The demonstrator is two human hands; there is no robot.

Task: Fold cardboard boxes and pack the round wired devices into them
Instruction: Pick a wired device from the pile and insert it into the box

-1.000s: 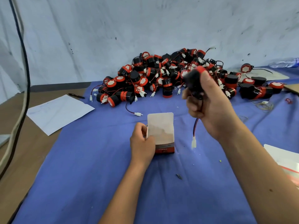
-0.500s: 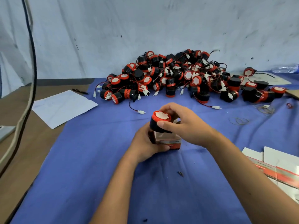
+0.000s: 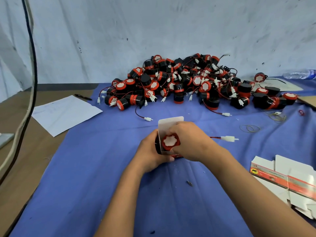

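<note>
A blue cloth (image 3: 102,168) covered the table, bare in front of the hands and to their left. A heap of round devices (image 3: 188,82) lay along the far wall. Flat boxes (image 3: 282,177) sat at the right edge. Mid-cloth, the left hand (image 3: 150,151) gripped an upright box (image 3: 168,123), flap raised. The right hand (image 3: 189,139) curled around a device (image 3: 171,142), white face up, in the box's mouth, its plug (image 3: 228,139) trailing right.
</note>
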